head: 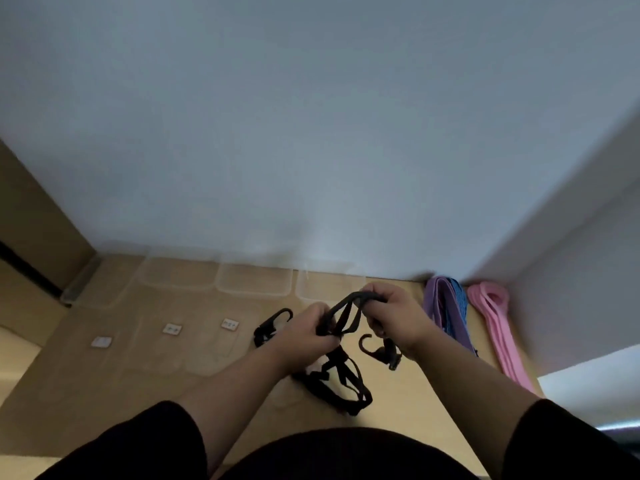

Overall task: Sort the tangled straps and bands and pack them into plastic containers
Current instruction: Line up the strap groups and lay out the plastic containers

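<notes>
— The black strap [341, 318]?
— Thin, tangled, hooked; loops run from 11 to 5 o'clock above the table [145, 386]. Left hand [304, 332] and right hand [391, 313] both grip it

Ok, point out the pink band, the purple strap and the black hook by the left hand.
pink band [498, 327], head view, middle of its length.
purple strap [445, 308], head view, upper stretch near the wall.
black hook [273, 322], head view, curved body left of the left hand [304, 332].
</notes>
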A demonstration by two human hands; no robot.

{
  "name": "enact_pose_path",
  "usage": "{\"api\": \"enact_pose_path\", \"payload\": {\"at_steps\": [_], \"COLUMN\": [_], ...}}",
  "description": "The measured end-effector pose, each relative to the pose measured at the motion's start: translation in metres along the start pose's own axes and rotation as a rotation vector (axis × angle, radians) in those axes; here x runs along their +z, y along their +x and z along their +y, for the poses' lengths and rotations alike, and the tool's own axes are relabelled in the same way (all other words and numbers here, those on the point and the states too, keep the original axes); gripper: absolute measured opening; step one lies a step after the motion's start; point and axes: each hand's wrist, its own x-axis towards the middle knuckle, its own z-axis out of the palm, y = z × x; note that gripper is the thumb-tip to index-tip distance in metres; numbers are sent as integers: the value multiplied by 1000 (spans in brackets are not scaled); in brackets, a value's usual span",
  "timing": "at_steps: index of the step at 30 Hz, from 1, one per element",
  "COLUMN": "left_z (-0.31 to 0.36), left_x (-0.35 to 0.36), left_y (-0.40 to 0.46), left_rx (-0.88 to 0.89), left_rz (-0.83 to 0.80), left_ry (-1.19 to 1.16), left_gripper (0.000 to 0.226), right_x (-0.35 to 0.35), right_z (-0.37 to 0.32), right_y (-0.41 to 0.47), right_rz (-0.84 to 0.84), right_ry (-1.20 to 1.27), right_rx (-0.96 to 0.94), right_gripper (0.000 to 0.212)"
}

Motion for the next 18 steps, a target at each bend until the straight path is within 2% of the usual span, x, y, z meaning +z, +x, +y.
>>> {"api": "enact_pose_path", "payload": {"at_steps": [2,6,13,16,18], "left_z": [21,72,182,212,228], "left_x": [-4,-16,-45,-52,-51], "left_y": [-3,-9,-31,-28,-28], "left_rx": [35,115,365,412,442], "left_rz": [-5,48,142,174,175], "left_ry": [-97,-84,-119,-117,-136], "left_gripper": [29,14,15,22,36], "right_x": [-1,-2,-7,-3,4], "right_z": [-25,-64,-77,-64,-57], "right_y": [-4,-11,-26,-33,-37], "right_rz": [21,114,167,101,-13], "right_ry": [27,75,49,80,143], "right_rx": [-72,-197,-239,-306,-336], "right_gripper": [9,22,47,50,67]}}
